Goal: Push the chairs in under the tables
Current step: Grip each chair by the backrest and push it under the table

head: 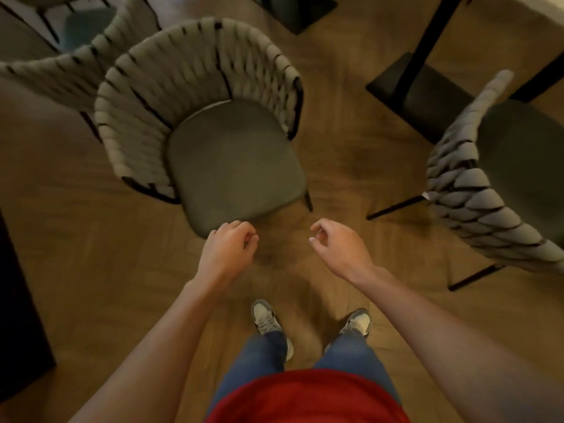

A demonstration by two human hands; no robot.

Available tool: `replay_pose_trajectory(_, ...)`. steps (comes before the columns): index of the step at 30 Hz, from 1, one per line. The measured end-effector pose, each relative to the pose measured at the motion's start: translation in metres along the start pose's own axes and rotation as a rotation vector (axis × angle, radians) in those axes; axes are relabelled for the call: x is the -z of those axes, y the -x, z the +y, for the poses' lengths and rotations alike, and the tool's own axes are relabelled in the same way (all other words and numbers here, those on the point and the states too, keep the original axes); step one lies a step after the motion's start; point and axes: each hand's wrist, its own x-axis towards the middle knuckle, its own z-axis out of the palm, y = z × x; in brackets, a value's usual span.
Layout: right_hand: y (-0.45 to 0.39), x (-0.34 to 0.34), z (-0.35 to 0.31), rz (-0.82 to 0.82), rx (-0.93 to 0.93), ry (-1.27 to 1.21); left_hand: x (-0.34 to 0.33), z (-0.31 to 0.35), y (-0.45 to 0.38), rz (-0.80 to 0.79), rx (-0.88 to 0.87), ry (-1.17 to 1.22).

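Showing at twelve o'clock a chair (213, 117) with thick woven grey rope back, matt cloth seat, thin black metal legs. Showing the same weave on the three o'clock chair (476, 178). Lying beneath: matt brown wood floor (91, 254).

This looks like a café or restaurant dining room; several matching chairs with woven rope backs and dark padded seats stand close together: one in the middle (213, 123), one at the right (488, 178), another at the upper left (61, 68); a black pedestal table base (421, 96) with a flat square foot stands on a herringbone wooden floor (91, 254); a pale surface edge (543, 32) shows at the top right.
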Motion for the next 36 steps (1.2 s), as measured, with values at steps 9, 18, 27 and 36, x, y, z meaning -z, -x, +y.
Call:
replay_pose_trajectory(9, -0.065, -0.093, -0.135, -0.089, -0.028, 0.020, 0.044, -0.158, 0.013, 0.055, 0.082, 0.056)
replay_pose_trajectory(18, -0.175, -0.141, -0.254, -0.130, 0.028, -0.033, 0.099, -0.266, -0.054, 0.055, 0.097, 0.018)
replay_pose_trajectory(27, -0.310, -0.204, -0.368, -0.152, -0.036, -0.132, 0.161, -0.403, -0.155, -0.026, 0.095, -0.048)
replay_pose_trajectory(36, -0.407, -0.213, -0.438, -0.068, -0.179, -0.253, 0.223, -0.476, -0.292, -0.117, -0.231, -0.181)
